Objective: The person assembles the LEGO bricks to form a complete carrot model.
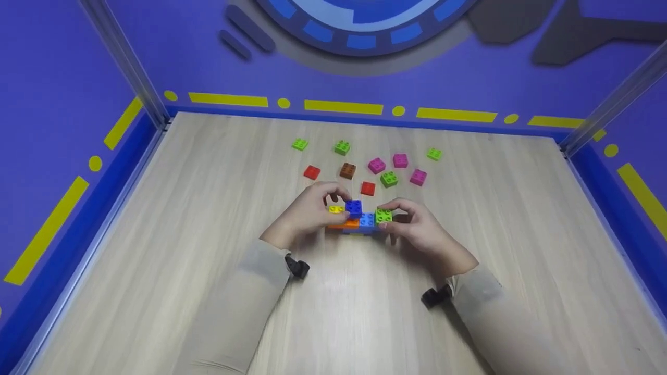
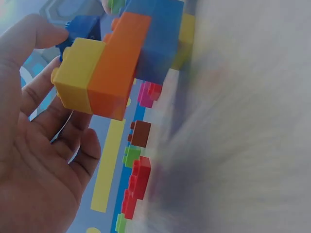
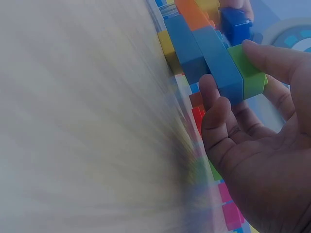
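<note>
A stepped stack of building bricks stands low between the two hands. At its bottom shows a yellow brick (image 3: 168, 51), with blue bricks (image 3: 221, 65) and an orange brick (image 2: 121, 68) above. On the orange one's left end sits a small yellow brick (image 2: 80, 77). My left hand (image 1: 311, 209) pinches a dark blue brick (image 1: 353, 208) between thumb and finger, over the orange brick beside the small yellow one. Thumb and fingers of my right hand (image 1: 421, 227) grip a green brick (image 1: 384, 215) on the stack's right end; other fingertips lie against the blue brick beneath.
Behind the stack lie loose bricks: a brown brick (image 1: 347, 170), red bricks (image 1: 368, 188), pink bricks (image 1: 400, 160) and several green bricks (image 1: 342, 147). The wooden tabletop (image 1: 344, 312) is walled by blue panels (image 1: 344, 86) at the back and sides.
</note>
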Demonstrator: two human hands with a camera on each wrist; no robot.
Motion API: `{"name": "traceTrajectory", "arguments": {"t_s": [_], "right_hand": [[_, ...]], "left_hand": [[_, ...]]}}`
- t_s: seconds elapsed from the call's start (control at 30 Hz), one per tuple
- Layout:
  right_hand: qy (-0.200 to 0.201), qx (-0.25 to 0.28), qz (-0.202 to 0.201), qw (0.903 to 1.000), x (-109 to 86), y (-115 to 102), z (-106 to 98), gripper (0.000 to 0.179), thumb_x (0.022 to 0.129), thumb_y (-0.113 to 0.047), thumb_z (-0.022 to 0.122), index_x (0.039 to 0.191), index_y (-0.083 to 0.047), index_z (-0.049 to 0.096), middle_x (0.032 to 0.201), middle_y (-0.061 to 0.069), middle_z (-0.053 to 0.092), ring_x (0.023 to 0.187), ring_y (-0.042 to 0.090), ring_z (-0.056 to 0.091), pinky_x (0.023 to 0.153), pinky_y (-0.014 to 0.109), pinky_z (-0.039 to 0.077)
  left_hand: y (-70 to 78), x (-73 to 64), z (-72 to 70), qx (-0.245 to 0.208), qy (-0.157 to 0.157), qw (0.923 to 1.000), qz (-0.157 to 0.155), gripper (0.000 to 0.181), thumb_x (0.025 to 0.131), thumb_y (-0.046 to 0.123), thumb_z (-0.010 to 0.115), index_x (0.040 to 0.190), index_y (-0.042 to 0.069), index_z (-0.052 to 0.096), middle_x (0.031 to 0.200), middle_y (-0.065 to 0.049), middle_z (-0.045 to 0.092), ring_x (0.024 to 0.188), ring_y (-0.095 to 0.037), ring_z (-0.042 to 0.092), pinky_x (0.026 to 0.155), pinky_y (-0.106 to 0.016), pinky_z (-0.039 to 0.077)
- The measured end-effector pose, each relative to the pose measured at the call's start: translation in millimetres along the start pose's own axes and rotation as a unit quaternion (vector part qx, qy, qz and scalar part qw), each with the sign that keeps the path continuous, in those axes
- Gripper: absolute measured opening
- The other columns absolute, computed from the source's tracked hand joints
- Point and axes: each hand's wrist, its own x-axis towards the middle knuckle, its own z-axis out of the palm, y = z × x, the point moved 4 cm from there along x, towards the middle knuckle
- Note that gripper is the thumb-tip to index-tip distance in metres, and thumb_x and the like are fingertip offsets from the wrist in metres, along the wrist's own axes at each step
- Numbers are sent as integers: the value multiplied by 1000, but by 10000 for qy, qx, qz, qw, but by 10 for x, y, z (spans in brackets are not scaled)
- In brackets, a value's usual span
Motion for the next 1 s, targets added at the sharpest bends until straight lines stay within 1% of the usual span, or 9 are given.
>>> {"name": "traceTrajectory", "arguments": {"t_s": [0.07,0.2,0.33,0.5,0.63,0.7,0.83,0.93,1.0], "right_hand": [[16,-29,29,10000,-1,-2,-1,37,102,-4,79,138,2,72,127,6,72,73,23,73,68,30,60],[56,-98,84,9999,4,-5,-6,36,102,-4,79,137,1,72,122,6,74,73,23,72,68,30,60],[78,-161,89,9998,1,-15,-9,35,103,-4,78,137,0,72,125,6,72,75,23,72,69,30,60],[59,-176,119,9998,-3,-13,-3,35,104,-6,78,137,-1,72,131,7,69,77,23,73,70,30,61],[122,-151,185,9996,-4,-4,0,36,103,-7,80,138,-1,72,125,5,73,75,21,73,68,29,59],[147,-131,222,9996,-4,-1,4,37,103,-8,80,138,-1,72,121,5,75,74,21,72,67,29,58],[132,-151,239,9995,-6,5,10,36,103,-9,80,138,-2,72,119,4,75,74,21,72,67,29,58],[106,-181,203,9996,-5,6,5,37,103,-8,80,138,-1,71,119,7,76,74,21,72,67,29,58],[89,-195,183,9996,-4,5,3,37,103,-8,80,138,0,71,119,9,76,74,21,72,67,28,58]], "left_hand": [[-19,-11,4,49,-59,9999,-102,29,95,19,85,123,18,79,127,-4,75,120,-26,61,104,-44,51],[-47,-21,8,55,-132,9996,-231,31,90,21,86,120,20,79,123,-6,73,113,-26,60,96,-43,51],[-58,-24,24,10,-243,9993,-267,31,88,20,85,118,22,78,124,-3,72,111,-26,60,94,-42,51],[-65,-41,49,-88,-340,9990,-293,28,89,25,90,115,24,78,125,-1,72,110,-26,61,94,-41,50],[-64,-47,63,-74,-327,9990,-286,31,92,34,94,116,24,77,124,1,74,110,-26,62,95,-41,51],[-66,-49,64,-81,-303,9991,-303,33,93,34,93,119,24,76,125,2,74,113,-25,63,97,-42,52],[-71,-51,84,-175,-333,9988,-326,31,97,29,89,125,22,77,128,1,76,120,-23,65,110,-46,54],[-79,-48,108,-365,-369,9979,-390,27,99,26,88,123,21,79,129,-1,77,124,-23,66,118,-49,53],[-91,-47,121,-476,-344,9971,-473,24,98,25,88,121,21,79,131,-1,77,126,-24,66,119,-50,54]]}}
